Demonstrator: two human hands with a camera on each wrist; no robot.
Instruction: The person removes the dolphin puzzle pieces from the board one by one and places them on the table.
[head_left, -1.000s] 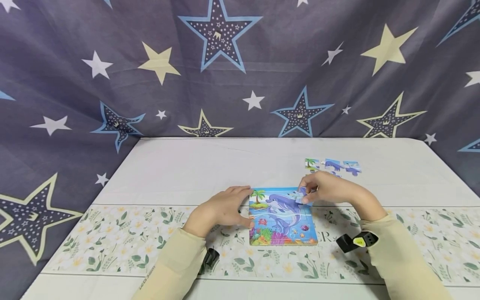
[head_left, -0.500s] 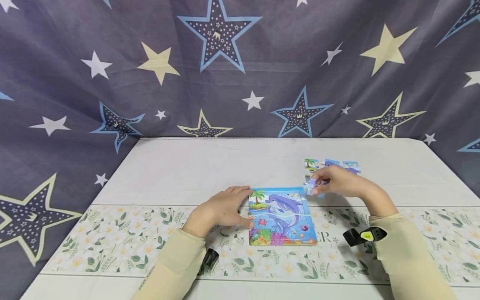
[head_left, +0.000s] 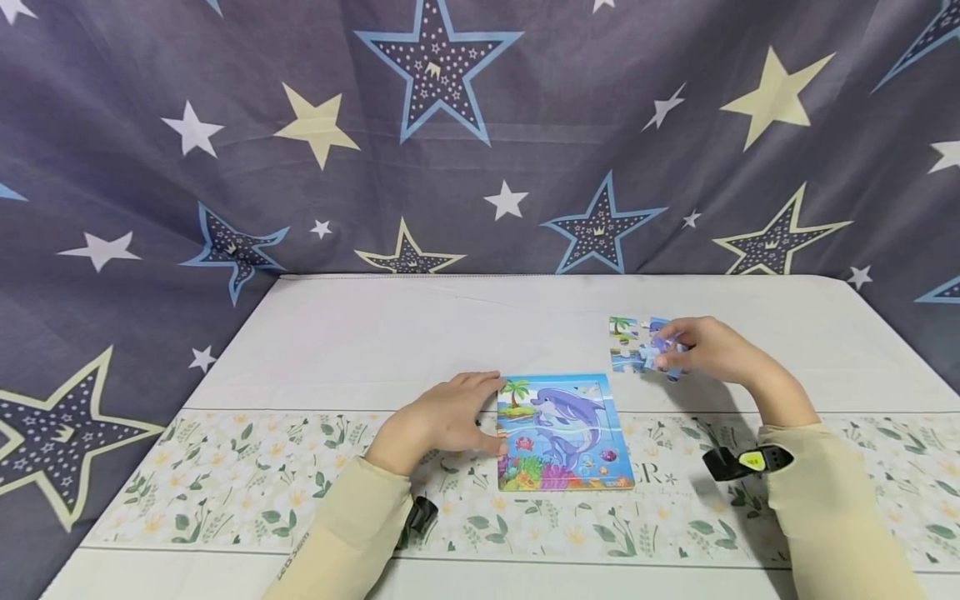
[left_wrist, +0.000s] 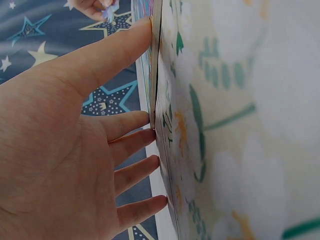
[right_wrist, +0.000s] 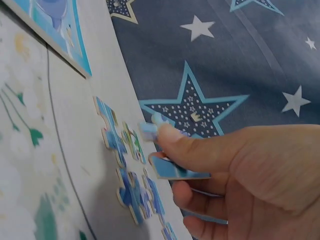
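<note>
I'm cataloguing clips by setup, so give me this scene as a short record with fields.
Left hand: touches the left edge of the dolphin board
Right hand: pinches at least one puzzle piece
Dolphin board: lies flat, partly over the floral band
Loose pieces: beyond the board and to its right, partly hidden by the right hand
Backdrop: dark, star-patterned cloth

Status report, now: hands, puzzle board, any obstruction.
Left hand touching dolphin board, left edge. Right hand gripping at least one puzzle piece near loose pieces. Obstruction: right hand hides some loose pieces from head view.
</note>
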